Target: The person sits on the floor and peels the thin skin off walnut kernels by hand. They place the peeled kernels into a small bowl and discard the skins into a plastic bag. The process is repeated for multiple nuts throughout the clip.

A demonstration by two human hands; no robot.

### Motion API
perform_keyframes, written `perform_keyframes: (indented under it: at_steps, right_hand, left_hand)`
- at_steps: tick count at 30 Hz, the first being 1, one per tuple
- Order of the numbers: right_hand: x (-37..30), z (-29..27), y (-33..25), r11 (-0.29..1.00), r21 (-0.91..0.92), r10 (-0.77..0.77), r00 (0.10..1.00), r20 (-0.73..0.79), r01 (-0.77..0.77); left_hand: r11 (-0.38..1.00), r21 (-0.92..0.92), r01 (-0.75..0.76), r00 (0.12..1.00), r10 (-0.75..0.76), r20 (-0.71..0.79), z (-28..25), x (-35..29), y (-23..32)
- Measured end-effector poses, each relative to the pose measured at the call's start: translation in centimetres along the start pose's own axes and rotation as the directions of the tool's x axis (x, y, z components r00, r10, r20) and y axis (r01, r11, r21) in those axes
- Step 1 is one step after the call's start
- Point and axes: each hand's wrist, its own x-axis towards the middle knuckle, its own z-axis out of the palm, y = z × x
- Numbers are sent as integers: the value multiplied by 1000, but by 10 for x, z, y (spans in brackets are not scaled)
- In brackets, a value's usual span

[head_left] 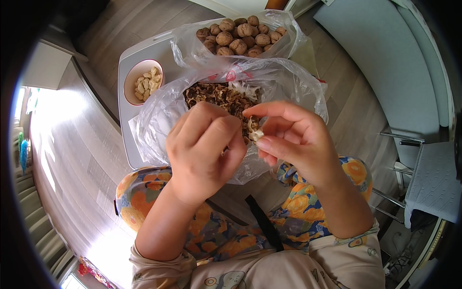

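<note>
"How far along is it?"

"Partly, I'd judge: pale nut pieces (148, 84) lie in the bowl (133, 77), and brown scraps (211, 94) fill the near bag (296, 79). Many whole walnuts (238, 41) are left in the far bag (182, 41)."

"And the hands?"

"The right hand (301, 144) is half curled, a walnut piece (255, 135) at its thumb tip, over the near bag; some dark skin seems to be on it. The left hand (204, 147) is curled in beside it, back towards us, so I can't tell what it grips."

"Anything in the way?"

"The near bag's crumpled plastic spreads across the table (123, 123), close to the bowl."
</note>
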Motion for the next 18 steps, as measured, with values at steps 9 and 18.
perform_keyframes:
  at_steps: [9, 18]
  right_hand:
    - [-1, -1, 2, 999, 35, -36, 999, -35, 37]
    - [-2, 2, 2, 998, -22, -59, 995, -81, 57]
  left_hand:
    - [995, -94, 23, 998, -18, 59, -3, 3, 2]
    - [976, 134, -170, 985, 165, 50, -1, 3, 1]
